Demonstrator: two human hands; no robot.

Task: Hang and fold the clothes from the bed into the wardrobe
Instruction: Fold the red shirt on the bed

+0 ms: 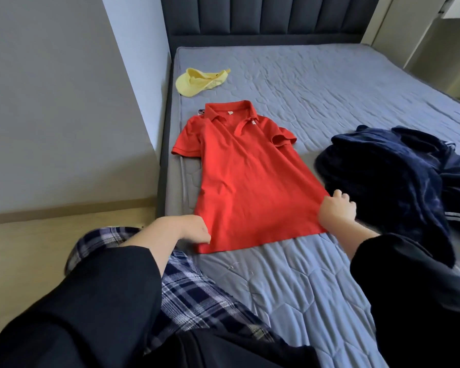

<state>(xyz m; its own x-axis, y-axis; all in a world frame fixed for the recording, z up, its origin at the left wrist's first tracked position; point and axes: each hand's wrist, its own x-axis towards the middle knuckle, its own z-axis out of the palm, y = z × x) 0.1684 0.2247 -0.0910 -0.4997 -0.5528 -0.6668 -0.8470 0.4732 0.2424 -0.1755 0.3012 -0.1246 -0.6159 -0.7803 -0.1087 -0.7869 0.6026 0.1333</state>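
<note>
A red polo shirt (239,176) is laid flat, front up, on the bed (329,88), with the collar toward twelve o'clock and the hem toward six, close to the mattress's nine o'clock edge. The hem is held at both corners. The corner at seven o'clock of the shirt is gripped by the left hand (194,232), whose fingers are curled down onto the cloth. The corner at five o'clock is pinched by the right hand (336,213), with thumb and fingers gathered round the edge. The cloth between the hands is drawn flat and is nearly free of creases, so the hold is judged to serve smoothing and squaring ahead of a fold. The sleeves are spread to either side and are not yet folded in. A yellow cap (199,81) is noted at eleven o'clock beyond the collar, apart from the shirt. A heap of dark blue clothing (396,176) is recorded at three o'clock, just beside the right hand. Plaid cloth (191,293) is seen at six o'clock under the left forearm; whether it is worn or lying loose cannot be told.
</note>
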